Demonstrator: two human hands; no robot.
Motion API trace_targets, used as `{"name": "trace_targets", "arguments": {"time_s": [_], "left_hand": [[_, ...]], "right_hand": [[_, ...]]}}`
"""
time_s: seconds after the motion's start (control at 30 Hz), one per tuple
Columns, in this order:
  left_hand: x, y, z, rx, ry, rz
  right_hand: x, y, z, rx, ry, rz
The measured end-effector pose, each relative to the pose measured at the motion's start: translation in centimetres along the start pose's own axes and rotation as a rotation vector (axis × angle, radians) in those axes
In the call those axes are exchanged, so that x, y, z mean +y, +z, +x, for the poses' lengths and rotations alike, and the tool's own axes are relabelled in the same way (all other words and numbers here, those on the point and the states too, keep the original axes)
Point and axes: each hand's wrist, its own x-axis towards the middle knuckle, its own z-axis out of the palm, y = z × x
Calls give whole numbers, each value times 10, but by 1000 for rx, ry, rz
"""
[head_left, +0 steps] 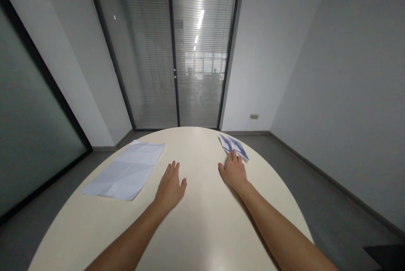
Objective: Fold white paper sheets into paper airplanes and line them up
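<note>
head view, folded paper (239, 146): lies on the round table (199, 220) near its far right rim, creases showing.
right hand (234, 173): loose, not clenched, fingertips over the folded paper's near edge, thumb out to the side.
left hand (170, 187): releases everything, fingers extended, between the two papers.
creased sheet (128, 170): spread flat at the table's left, well apart from the folded paper.
blinds (152, 102): hang behind the table.

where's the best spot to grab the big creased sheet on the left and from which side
Probably the right edge of the creased sheet, coming from the right with the left hand: that edge faces the hand, and since the sheet lies nearly flat, a thumb-and-finger pinch there seems easiest.
</note>
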Motion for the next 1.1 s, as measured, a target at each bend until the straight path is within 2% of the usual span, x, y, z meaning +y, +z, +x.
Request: {"name": "trace_targets", "arguments": {"time_s": [0.13,0.3,0.43,0.57,0.73,0.9,1.1], "left_hand": [[-7,-16,8,-14,-68,116],[-29,-40,17,-33,-214,287],[-43,-45,21,-88,-315,282],[-48,-43,22,-109,-326,264],[-47,-40,22,-98,-307,273],[-44,-39,21,-35,-271,302],[-28,-50,19,52,-228,295]], "right_hand": [[1,2,6,-34,27,12],[0,3,11,-56,38,10],[-3,-1,9,-22,52,1],[-5,-8,5,13,45,-28],[-10,-11,-5,88,-119,16],[-17,-10,-12,38,-336,132],[-20,-9,-12,20,-395,204]]}}
